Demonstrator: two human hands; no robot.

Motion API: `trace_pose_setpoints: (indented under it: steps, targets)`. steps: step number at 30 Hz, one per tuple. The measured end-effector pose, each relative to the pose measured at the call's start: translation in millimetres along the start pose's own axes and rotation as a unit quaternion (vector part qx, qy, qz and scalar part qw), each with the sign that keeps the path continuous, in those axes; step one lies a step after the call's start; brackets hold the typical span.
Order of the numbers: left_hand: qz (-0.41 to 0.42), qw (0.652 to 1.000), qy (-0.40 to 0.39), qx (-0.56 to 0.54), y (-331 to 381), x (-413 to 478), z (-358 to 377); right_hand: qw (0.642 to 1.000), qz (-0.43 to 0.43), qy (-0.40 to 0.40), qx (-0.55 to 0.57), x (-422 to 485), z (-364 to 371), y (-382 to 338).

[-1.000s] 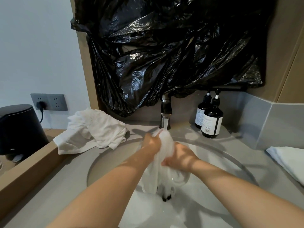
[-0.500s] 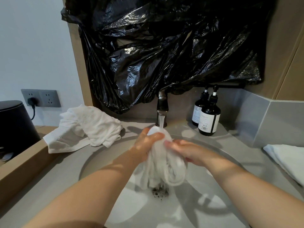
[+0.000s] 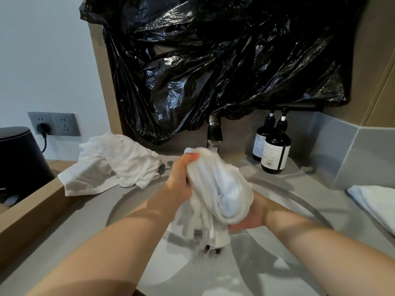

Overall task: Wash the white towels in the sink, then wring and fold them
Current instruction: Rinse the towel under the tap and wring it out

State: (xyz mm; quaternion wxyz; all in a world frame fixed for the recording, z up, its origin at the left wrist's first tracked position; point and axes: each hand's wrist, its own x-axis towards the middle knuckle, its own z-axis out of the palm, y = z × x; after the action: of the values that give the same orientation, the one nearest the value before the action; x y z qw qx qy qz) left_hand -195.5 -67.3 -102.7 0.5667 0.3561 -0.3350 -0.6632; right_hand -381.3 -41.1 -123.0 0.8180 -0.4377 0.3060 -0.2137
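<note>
Bunched towel [image 3: 222,189]: gathered into a thick white rope and held above the middle of the sink [image 3: 299,199], just in front of the tap [image 3: 213,133], so that whatever runs off falls into the bowl and not on the counter [image 3: 267,180].
Left hand [image 3: 179,180]: closed round the upper end, thumb on top. I take it for the anchor of a twist.
Right hand [image 3: 250,218]: under the fat lower fold, fingers curled up round it, carrying the weight; loose tails hang below towards the drain.
Tap: its spout is hidden behind the towel, so I cannot tell whether water is running.
Crumpled towel [image 3: 119,163]: heaped on the counter left of the bowl, near the rim. It looks to be waiting its turn, though that is my guess.
Folded towel [image 3: 376,201]: flat at the far right, well apart from the wet work, and probably finished.
Step in hand: rinsing or an early wring, with folding still to come.
</note>
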Motion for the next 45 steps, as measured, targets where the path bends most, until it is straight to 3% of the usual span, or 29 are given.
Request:
trace_pose_setpoints:
  steps: [3,11,13,18,26,32,37,42,45]
  targets:
    - [-0.019,0.999,0.023,0.035,6.4,0.3,-6.6,0.997,0.024,0.067,-0.032,5.0,-8.0,-1.8]
    - [0.027,0.991,0.023,0.132,1.7,5.6,-8.6,0.992,0.029,0.01,-0.123,4.7,-16.5,-2.2]
    - [0.028,0.989,0.036,0.139,-0.1,8.0,-7.3,0.987,0.029,0.037,-0.155,8.5,-8.8,-4.3]
    - [0.013,0.989,0.081,0.126,-6.2,10.2,-7.2,0.925,0.023,0.223,-0.306,18.2,18.8,-3.1]
    - [0.017,0.978,0.111,0.178,-7.0,12.8,6.4,0.868,-0.037,0.35,-0.351,30.5,28.2,7.6]
    - [0.051,0.95,0.12,0.284,-12.7,15.3,11.9,0.824,-0.036,0.4,-0.4,38.4,24.5,17.8]
    - [0.063,0.894,0.145,0.419,-13.0,14.9,26.3,0.809,-0.045,0.405,-0.424,37.3,18.4,17.0]
    - [0.072,0.862,0.148,0.48,-16.8,14.9,37.0,0.774,-0.023,0.421,-0.473,38.2,13.0,15.2]
    - [0.065,0.861,0.168,0.477,-17.2,13.9,37.3,0.737,0.004,0.4,-0.545,40.9,5.7,12.2]
